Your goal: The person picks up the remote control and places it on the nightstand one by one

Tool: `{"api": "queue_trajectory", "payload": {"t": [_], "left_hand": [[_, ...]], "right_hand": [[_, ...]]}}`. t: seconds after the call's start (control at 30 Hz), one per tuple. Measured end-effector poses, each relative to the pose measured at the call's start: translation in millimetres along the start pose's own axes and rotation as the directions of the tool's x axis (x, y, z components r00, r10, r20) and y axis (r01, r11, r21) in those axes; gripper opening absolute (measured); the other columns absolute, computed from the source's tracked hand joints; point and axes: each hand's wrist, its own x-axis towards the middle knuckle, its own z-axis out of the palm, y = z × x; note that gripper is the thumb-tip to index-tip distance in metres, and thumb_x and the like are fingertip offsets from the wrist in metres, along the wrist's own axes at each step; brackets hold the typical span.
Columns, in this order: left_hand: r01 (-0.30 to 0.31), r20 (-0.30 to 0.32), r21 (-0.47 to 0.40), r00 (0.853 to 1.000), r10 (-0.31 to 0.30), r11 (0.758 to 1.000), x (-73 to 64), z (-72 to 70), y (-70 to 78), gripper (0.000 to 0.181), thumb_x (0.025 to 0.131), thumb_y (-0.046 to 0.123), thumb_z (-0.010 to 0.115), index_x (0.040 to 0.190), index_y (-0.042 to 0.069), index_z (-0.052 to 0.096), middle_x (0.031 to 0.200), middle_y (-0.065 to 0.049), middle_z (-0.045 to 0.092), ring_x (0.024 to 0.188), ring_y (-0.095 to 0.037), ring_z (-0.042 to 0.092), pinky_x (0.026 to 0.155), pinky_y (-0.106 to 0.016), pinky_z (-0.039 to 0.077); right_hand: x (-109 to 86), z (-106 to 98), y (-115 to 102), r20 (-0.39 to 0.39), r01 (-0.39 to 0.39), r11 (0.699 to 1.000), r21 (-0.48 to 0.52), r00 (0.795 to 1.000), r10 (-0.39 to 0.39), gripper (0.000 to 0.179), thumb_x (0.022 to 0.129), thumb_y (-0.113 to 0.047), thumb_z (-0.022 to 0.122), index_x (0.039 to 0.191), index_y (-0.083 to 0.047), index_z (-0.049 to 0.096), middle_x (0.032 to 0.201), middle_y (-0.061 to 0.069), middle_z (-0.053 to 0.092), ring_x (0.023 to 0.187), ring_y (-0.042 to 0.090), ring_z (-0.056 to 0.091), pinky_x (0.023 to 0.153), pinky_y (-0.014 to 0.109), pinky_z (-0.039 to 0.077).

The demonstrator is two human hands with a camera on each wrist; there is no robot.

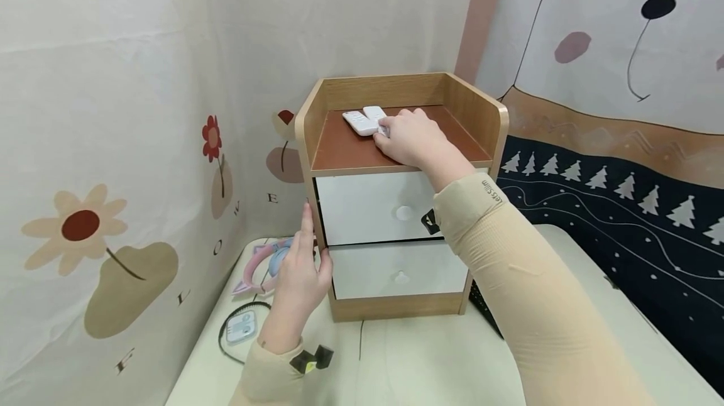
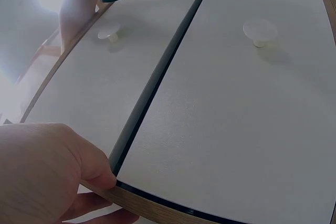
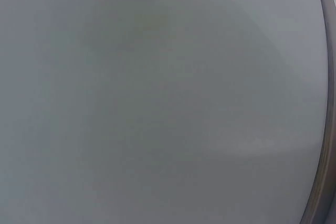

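Observation:
A small wooden cabinet (image 1: 396, 308) with two white drawers stands upright, its top a brown recessed tray. On that top my right hand (image 1: 411, 136) pinches a white remote control (image 1: 383, 131) between thumb and fingers, most of it hidden by the hand. Two more white remotes, a nearer one (image 1: 359, 124) and a farther one (image 1: 373, 112), lie right beside it. My left hand (image 1: 300, 277) rests along the cabinet's left side with straight fingers. In the left wrist view its thumb (image 2: 100, 169) touches the front edge near the gap between the drawers.
Left of the cabinet lie pink-and-blue cat-ear headphones (image 1: 263, 268), a black cord (image 1: 222, 337) and a small pale-blue case (image 1: 241, 326) on the cream table (image 1: 418, 362). Round knobs (image 1: 403, 213) stick out from the drawers. The right wrist view holds only a blurred white drawer front (image 3: 157, 103).

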Motion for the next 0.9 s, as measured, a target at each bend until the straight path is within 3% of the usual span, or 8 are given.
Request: {"api": "queue_trajectory", "payload": {"t": [0.33,0.53,0.9], "left_hand": [[-0.019,0.0,0.007,1.0,0.019,1.0,0.1,0.8,1.6,0.1,0.095,-0.002,0.07,0.176,0.005,0.013,0.106,-0.024,0.068,0.067,-0.025,0.057,0.061,-0.039,0.056],[-0.024,-0.001,0.001,1.0,0.024,1.0,0.4,0.4,2.9,0.1,0.095,-0.003,0.07,0.176,0.004,0.013,0.107,-0.024,0.068,0.068,-0.026,0.059,0.062,-0.04,0.057],[-0.001,0.018,-0.004,1.0,0.001,1.0,-1.7,0.3,4.2,0.101,0.096,-0.001,0.07,0.177,0.008,0.012,0.11,-0.025,0.068,0.068,-0.025,0.059,0.063,-0.04,0.057]], "right_hand": [[-2.0,1,4,0.016,-0.022,1.0,0.003,1.0,0.022,0.063,0.113,-0.045,0.038,0.172,-0.023,0.041,0.174,0.014,0.045,0.159,0.044,0.036,0.127,0.061,0.038],[-5.9,0,5,-0.005,-0.017,0.999,0.027,1.0,0.017,0.067,0.113,-0.051,0.04,0.173,-0.022,0.038,0.175,0.013,0.043,0.16,0.042,0.036,0.128,0.062,0.035],[-26.1,2,6,-0.072,-0.025,0.996,0.083,0.997,0.031,0.064,0.114,-0.049,0.031,0.173,-0.027,0.036,0.177,0.011,0.038,0.16,0.044,0.037,0.131,0.062,0.031]]}}
